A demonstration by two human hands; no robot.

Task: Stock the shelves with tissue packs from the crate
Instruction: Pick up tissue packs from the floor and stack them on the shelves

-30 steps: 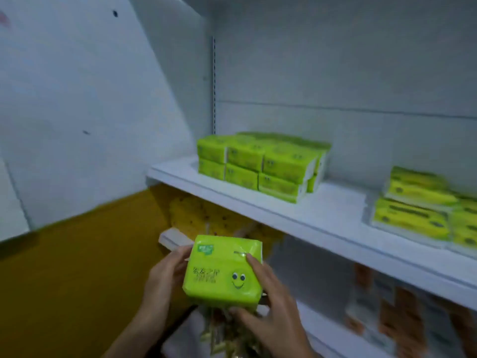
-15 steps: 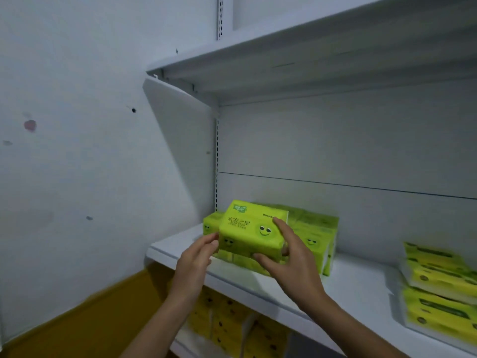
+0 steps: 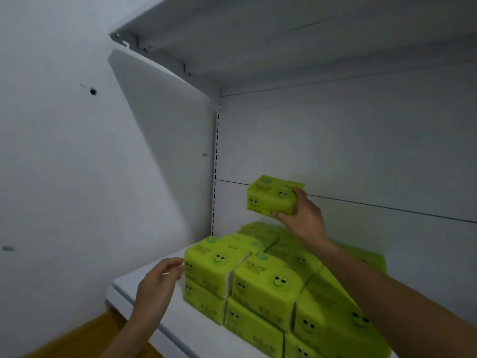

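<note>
Head view: half a second ago both hands carried the tissue pack (image 3: 271, 196) low at the front of the stack (image 3: 258, 280). Now my right hand (image 3: 303, 215) alone grips its right end, raised above the rear rows. My left hand (image 3: 157, 285) has let go, fingers (image 3: 175, 264) relaxed beside the stack on the shelf (image 3: 185, 332). I judge it is about to go on top.

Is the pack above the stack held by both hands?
No: only the right hand grips the pack, while the left hand is lower, at the left side of the stack.
</note>
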